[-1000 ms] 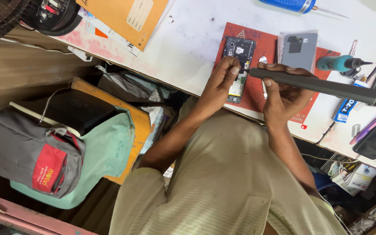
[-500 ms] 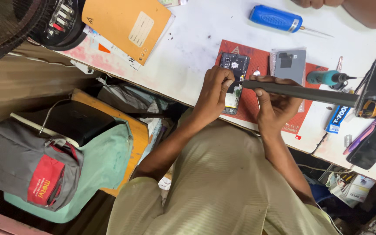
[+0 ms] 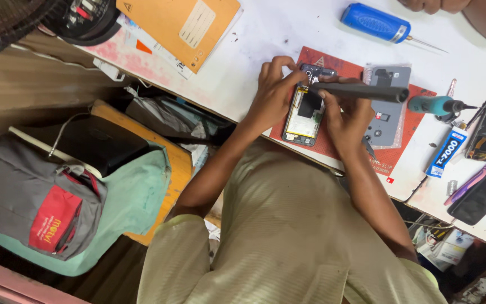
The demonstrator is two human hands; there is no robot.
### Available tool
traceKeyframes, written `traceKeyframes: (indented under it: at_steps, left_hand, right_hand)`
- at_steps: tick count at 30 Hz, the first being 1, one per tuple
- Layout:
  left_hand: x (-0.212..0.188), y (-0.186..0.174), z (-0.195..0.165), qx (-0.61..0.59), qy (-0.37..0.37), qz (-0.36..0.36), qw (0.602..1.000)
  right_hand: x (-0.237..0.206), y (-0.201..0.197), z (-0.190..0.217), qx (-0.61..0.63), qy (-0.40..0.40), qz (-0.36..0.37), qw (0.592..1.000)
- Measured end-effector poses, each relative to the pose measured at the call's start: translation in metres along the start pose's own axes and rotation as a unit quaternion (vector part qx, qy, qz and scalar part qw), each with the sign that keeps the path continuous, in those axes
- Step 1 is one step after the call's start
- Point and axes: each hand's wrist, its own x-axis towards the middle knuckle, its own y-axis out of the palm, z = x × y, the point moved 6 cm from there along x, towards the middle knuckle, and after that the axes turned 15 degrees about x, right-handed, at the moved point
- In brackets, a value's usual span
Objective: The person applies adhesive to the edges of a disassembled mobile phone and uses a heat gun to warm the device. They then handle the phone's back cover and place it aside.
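An opened phone (image 3: 302,121) with its insides showing lies on a red work mat (image 3: 403,157) on the white table. My left hand (image 3: 274,93) grips the phone's upper left edge, fingers curled over its top. My right hand (image 3: 347,115) holds a long dark powered screwdriver (image 3: 367,92). Its tip rests at the phone's top end near the camera module. The phone's grey back cover (image 3: 389,107) lies on the mat just right of my right hand.
A blue screwdriver (image 3: 375,23), a teal screwdriver (image 3: 437,104), a glue tube (image 3: 445,152) and two dark phones (image 3: 482,191) lie on the table's right part. An orange envelope (image 3: 184,25) lies upper left. Another person's hand (image 3: 440,5) shows top right. A grey-red backpack (image 3: 35,197) sits on a stool.
The view has swung, so the table sits lower in the frame. The dark screwdriver now looks shorter and more end-on, its tip still at the phone's top end. Both hands stay on the phone.
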Motion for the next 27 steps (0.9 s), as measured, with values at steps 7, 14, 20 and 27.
traceKeyframes:
  at_steps: [7, 14, 20, 27]
  left_hand:
    - [-0.010, 0.016, 0.023, 0.050, -0.014, -0.003, 0.999]
    - [-0.013, 0.021, 0.031, 0.036, -0.018, -0.003, 0.999]
    - [-0.013, 0.021, 0.031, 0.040, -0.016, 0.004, 0.999]
    - [-0.013, 0.019, 0.033, 0.038, -0.008, -0.004, 0.999]
  right_hand:
    - [0.003, 0.009, -0.014, -0.019, 0.001, 0.033, 0.999]
    - [0.004, 0.012, -0.017, -0.035, 0.014, 0.039, 0.999]
    - [0.003, 0.015, -0.017, -0.042, 0.014, 0.036, 0.998]
    - [0.003, 0.018, -0.014, -0.042, 0.025, 0.036, 0.998]
